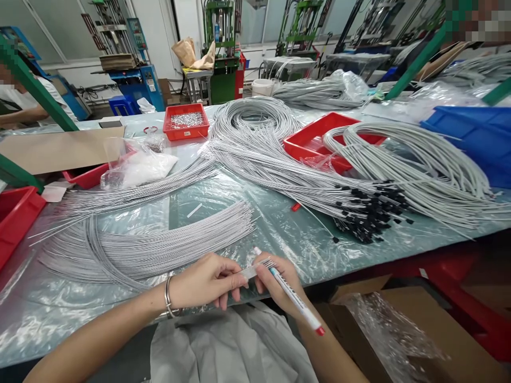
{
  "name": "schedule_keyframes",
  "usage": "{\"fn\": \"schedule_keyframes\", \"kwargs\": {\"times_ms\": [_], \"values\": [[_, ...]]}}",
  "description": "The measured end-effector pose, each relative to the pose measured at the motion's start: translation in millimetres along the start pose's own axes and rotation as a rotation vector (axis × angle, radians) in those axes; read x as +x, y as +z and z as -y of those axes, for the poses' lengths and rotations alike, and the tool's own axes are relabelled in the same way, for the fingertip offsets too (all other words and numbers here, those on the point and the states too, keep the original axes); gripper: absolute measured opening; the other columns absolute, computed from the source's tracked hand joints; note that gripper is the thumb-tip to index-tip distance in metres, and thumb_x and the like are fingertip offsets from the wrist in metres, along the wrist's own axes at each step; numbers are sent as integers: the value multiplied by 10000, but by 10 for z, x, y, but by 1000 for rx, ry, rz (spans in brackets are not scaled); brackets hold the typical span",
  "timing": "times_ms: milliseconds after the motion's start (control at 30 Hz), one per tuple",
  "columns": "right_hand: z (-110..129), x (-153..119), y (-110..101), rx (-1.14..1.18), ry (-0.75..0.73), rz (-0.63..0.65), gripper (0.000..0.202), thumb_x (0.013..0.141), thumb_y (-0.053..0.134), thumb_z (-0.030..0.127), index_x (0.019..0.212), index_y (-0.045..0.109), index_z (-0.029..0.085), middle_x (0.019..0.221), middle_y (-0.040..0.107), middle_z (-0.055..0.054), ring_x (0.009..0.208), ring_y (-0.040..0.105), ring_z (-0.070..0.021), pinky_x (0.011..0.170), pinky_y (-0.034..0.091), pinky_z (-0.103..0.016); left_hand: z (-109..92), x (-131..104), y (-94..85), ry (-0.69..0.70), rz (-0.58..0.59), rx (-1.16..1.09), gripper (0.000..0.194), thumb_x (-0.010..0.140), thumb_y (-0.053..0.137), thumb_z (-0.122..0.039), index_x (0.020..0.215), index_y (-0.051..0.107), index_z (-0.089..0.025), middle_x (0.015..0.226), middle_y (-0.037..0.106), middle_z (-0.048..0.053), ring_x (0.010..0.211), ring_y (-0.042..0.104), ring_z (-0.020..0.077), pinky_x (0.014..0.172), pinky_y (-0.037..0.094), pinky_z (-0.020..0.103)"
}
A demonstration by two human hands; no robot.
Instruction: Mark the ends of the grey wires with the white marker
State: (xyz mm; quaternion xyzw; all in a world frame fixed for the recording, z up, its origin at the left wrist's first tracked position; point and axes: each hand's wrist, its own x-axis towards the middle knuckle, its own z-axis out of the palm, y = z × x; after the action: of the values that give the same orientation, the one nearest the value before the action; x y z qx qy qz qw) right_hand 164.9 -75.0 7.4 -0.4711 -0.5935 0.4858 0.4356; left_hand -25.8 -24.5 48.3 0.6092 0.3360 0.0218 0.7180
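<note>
My left hand [217, 277], with a silver bracelet at the wrist, pinches one end of a small pale strip [249, 272] at the table's front edge. My right hand [279, 279] is closed beside it, holding a white marker [297, 300] whose red end points down to the right. Several thin wire ends show at the right fingertips. Beyond my left hand lies a curved bundle of grey wires [191, 239]. A larger wire bundle with black tips [371, 207] lies to the right.
A red tray of small metal parts [186, 134] stands behind a plastic bag [139, 166]. More red trays [319, 133], coiled cables [419, 159] and a blue bin [471, 138] are at the right. An open cardboard box [431, 314] sits below the table's edge. People are at both sides.
</note>
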Motion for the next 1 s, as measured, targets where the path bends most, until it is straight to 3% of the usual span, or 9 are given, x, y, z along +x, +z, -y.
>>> {"fn": "schedule_keyframes", "kwargs": {"times_ms": [33,100,167,300,433,700,800,900,1000], "values": [[-13,-7,-6,-51,-68,-94,122,864,493,224,899,581,147,535,531,16,456,489,-89,457,385,-191,-11,-6,-7,-2,-14,-4,391,866,473,-454,758,556,-88,684,607,45,489,539,71,438,409,141],[-31,-19,-9,-164,-210,-266,304,866,476,187,1162,546,187,638,584,5,535,540,-105,513,431,-210,-37,-17,-28,-1,-31,-19,381,862,481,-450,776,562,-88,707,616,51,506,552,81,461,432,155],[-34,-27,12,-273,-323,-319,425,859,457,130,1274,484,217,700,616,-1,592,564,-113,601,464,-242,-59,-17,-47,6,-43,-36,368,862,481,-443,835,573,-88,749,626,58,517,559,87,480,451,172],[-7,-38,125,-446,-455,-295,578,800,494,58,1354,389,186,732,616,-14,671,566,-138,756,454,-328,-88,19,-42,16,-74,-48,388,864,475,-445,797,571,-76,702,607,53,495,537,79,467,434,170],[7,-55,202,-501,-501,-286,654,775,527,56,1390,324,144,716,586,-17,641,523,-140,753,443,-361,-104,51,-5,27,-109,-11,400,870,461,-452,744,556,-85,582,548,19,462,503,69,444,397,155],[-15,-117,151,-566,-522,-156,673,777,536,107,1401,285,119,751,622,-42,677,544,-177,682,424,-360,-69,34,24,26,-115,33,424,880,430,-472,740,552,-92,606,560,29,468,515,72,434,378,144],[-3,-99,88,-456,-421,-188,496,811,526,190,1293,415,145,742,607,-28,631,535,-143,644,433,-305,-101,33,33,57,-120,78,416,888,419,-463,738,556,-100,600,561,25,477,520,71,450,386,140],[33,-48,-1,-299,-218,-105,153,833,512,290,834,540,140,590,520,4,500,460,-91,480,364,-209,-155,39,30,64,-76,194,412,897,404,-456,753,580,-113,547,548,18,476,524,69,461,378,126],[68,-4,-56,-183,-25,110,312,884,438,282,609,441,134,462,388,27,412,336,-57,412,263,-191,-187,61,16,66,-4,290,397,910,386,-425,755,582,-116,535,550,18,486,544,70,484,386,118]]}}
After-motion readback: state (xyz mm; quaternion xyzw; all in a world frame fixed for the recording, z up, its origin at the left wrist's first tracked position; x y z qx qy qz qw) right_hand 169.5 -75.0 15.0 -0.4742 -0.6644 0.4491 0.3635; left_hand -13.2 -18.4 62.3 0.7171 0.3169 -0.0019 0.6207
